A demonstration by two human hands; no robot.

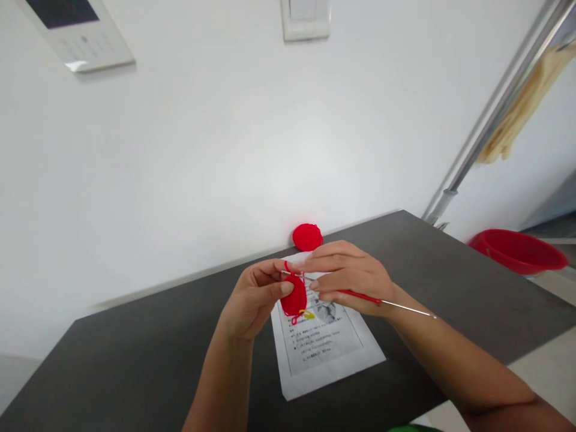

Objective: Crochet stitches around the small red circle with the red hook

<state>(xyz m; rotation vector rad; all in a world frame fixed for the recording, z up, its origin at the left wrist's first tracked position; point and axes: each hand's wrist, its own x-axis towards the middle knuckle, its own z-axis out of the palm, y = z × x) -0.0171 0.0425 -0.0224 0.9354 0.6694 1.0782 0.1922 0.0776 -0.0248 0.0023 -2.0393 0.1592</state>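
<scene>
1. Head view: left hand (257,297) has its grip closed in a pinch on a small red crochet piece (295,298), thumb across the front. A red strand also loops over a finger on that hand.
2. Right hand (348,277) is grasping a crochet hook (360,295), so that grip is busy too. Fingers are pretty straight and point toward the left hand. The red handle sits under them, and one silver end sticks out past the wrist.
3. The hook's other end runs along the top edge of the red piece. Can't tell if it's actually through a stitch, it's too small.
4. So yeah, the piece is held up between the two hands, above a printed sheet of paper (333,382). Down at its bottom edge there's a little yellow clip (308,314) and a red loop.
5. Paper lies on the dark counter (157,354), with text plus a grey picture. Text is too blurry to read.
6. Red yarn ball (307,237) sits at the back of the counter, right by the white wall (202,150), just beyond the hands.
7. Off to the right: a red basin (485,247) below the counter's level and a metal pole (495,111).
</scene>
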